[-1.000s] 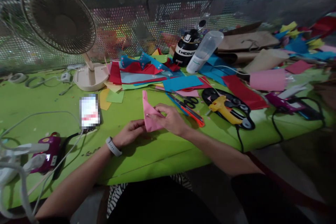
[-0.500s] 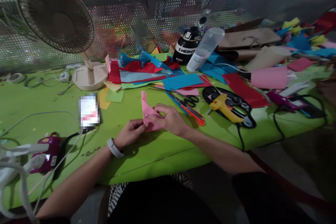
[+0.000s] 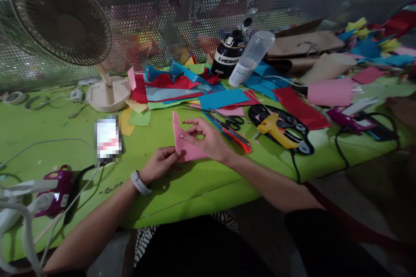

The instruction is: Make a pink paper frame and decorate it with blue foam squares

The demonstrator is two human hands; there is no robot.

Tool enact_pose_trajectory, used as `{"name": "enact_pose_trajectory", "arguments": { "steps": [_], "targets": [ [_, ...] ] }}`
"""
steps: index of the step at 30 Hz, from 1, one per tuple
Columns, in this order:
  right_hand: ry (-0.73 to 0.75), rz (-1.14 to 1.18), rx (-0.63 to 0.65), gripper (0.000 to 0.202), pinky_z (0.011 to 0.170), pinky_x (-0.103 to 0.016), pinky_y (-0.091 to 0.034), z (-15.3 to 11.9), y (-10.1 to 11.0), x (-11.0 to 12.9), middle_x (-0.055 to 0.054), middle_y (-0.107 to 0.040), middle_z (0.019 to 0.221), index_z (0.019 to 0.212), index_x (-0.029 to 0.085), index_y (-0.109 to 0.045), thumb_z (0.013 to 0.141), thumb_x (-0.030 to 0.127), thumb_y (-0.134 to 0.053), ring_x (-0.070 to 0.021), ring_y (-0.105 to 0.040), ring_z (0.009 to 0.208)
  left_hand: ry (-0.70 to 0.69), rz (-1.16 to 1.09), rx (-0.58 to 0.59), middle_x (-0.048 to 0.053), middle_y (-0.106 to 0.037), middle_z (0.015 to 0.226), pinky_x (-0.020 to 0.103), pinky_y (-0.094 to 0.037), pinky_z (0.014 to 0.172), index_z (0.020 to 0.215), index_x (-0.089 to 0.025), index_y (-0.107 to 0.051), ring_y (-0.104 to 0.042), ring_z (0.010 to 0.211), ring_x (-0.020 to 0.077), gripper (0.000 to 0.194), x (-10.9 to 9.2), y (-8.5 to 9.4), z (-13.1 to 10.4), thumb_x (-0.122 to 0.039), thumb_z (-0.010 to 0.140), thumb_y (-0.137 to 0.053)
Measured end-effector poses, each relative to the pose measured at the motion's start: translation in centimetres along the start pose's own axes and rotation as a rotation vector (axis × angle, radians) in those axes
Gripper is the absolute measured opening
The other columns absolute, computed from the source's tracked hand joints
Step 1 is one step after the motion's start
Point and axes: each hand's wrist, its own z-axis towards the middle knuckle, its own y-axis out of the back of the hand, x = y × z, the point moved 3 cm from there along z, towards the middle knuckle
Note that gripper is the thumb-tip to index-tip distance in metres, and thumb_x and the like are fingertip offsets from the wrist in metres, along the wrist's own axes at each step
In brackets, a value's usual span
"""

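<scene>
A folded sheet of pink paper (image 3: 191, 152) lies on the green table in front of me, its narrow upper-left corner sticking up. My left hand (image 3: 159, 163), with a white watch band at the wrist, pinches the sheet's lower-left edge between thumb and fingers. Over the right part of the paper hovers my right hand (image 3: 212, 139), thumb and index finger spread apart and gripping nothing. Whether its lower side touches the sheet I cannot tell. Just beyond that hand lie black-handled scissors (image 3: 234, 122) and an orange utility knife (image 3: 238, 139).
A yellow glue gun (image 3: 276, 132) rests on a black tray to the right. A fan (image 3: 108, 94), a phone (image 3: 108, 139) and a purple power strip (image 3: 58, 190) with cables occupy the left. Coloured paper (image 3: 224, 99), a black bottle (image 3: 226, 58) and a clear bottle (image 3: 250, 58) stand behind.
My right hand has let go of the pink paper, its fingers spreading and lifting slightly. The left hand keeps its hold. The whole view has shifted a little.
</scene>
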Motion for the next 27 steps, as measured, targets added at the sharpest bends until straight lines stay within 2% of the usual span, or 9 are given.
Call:
{"name": "enact_pose_trajectory", "arguments": {
  "steps": [3, 6, 8, 10, 13, 18, 27],
  "targets": [
    [0.020, 0.029, -0.039, 0.046, 0.082, -0.034, -0.054, 0.2, 0.9, -0.1, -0.007, -0.069, 0.095, 0.120, 0.017, -0.052, 0.085, 0.046, -0.064, -0.0187, -0.066, 0.090, 0.010, -0.082, -0.043, 0.002, -0.062, 0.074, 0.024, -0.055, 0.060, 0.080, -0.013, -0.069, -0.059, 0.061, 0.0102, 0.037, 0.1, 0.4, 0.1, -0.050, 0.078, -0.070],
    [0.049, 0.103, -0.158, 0.048, 0.087, -0.035, -0.053, 0.4, 2.3, -0.6, -0.011, -0.065, 0.112, 0.119, 0.019, -0.052, 0.089, 0.055, -0.054, -0.0196, -0.064, 0.100, -0.091, -0.170, -0.167, 0.006, -0.068, 0.088, 0.027, -0.059, 0.065, 0.085, -0.013, -0.070, -0.067, 0.077, 0.0167, 0.035, -0.2, 1.2, 0.3, -0.048, 0.077, -0.072],
    [0.034, 0.161, -0.219, 0.053, 0.087, -0.034, -0.053, 0.5, 2.8, -1.1, -0.012, -0.063, 0.116, 0.117, 0.019, -0.052, 0.086, 0.061, -0.054, -0.0196, -0.064, 0.101, -0.173, -0.227, -0.253, 0.007, -0.070, 0.096, 0.028, -0.060, 0.069, 0.090, -0.014, -0.070, -0.069, 0.088, 0.0204, 0.034, -0.2, 1.7, 0.4, -0.046, 0.079, -0.071],
    [-0.046, 0.218, -0.166, 0.056, 0.081, -0.032, -0.054, 0.4, 2.4, -1.7, -0.011, -0.066, 0.109, 0.112, 0.018, -0.056, 0.080, 0.063, -0.061, -0.0192, -0.065, 0.094, -0.230, -0.268, -0.299, 0.007, -0.071, 0.100, 0.031, -0.060, 0.073, 0.093, -0.016, -0.069, -0.069, 0.096, 0.0233, 0.032, 0.0, 2.0, 0.6, -0.046, 0.080, -0.070],
    [-0.179, 0.286, -0.020, 0.050, 0.071, -0.029, -0.053, 0.2, 0.8, -2.2, -0.006, -0.070, 0.090, 0.097, 0.017, -0.063, 0.070, 0.057, -0.074, -0.0170, -0.065, 0.080, -0.259, -0.276, -0.309, 0.005, -0.072, 0.099, 0.035, -0.060, 0.077, 0.088, -0.017, -0.070, -0.068, 0.102, 0.0260, 0.030, 0.4, 2.1, 0.7, -0.046, 0.080, -0.070],
    [-0.230, 0.366, -0.104, 0.035, 0.054, -0.023, -0.046, 0.0, -0.2, -2.1, 0.000, -0.066, 0.067, 0.074, 0.017, -0.068, 0.060, 0.045, -0.084, -0.0110, -0.059, 0.059, -0.237, -0.268, -0.288, 0.007, -0.072, 0.105, 0.038, -0.060, 0.079, 0.094, -0.018, -0.071, -0.068, 0.102, 0.0264, 0.030, 0.4, 1.7, 0.6, -0.044, 0.081, -0.070],
    [-0.210, 0.440, -0.084, 0.030, 0.049, -0.021, -0.047, 0.3, -0.1, -2.0, 0.002, -0.067, 0.062, 0.072, 0.018, -0.069, 0.059, 0.039, -0.085, -0.0094, -0.059, 0.052, -0.249, -0.335, -0.276, 0.003, -0.073, 0.095, 0.034, -0.061, 0.074, 0.092, -0.020, -0.073, -0.071, 0.089, 0.0207, 0.023, 0.9, 2.1, 0.9, -0.041, 0.081, -0.071]
  ]
}}
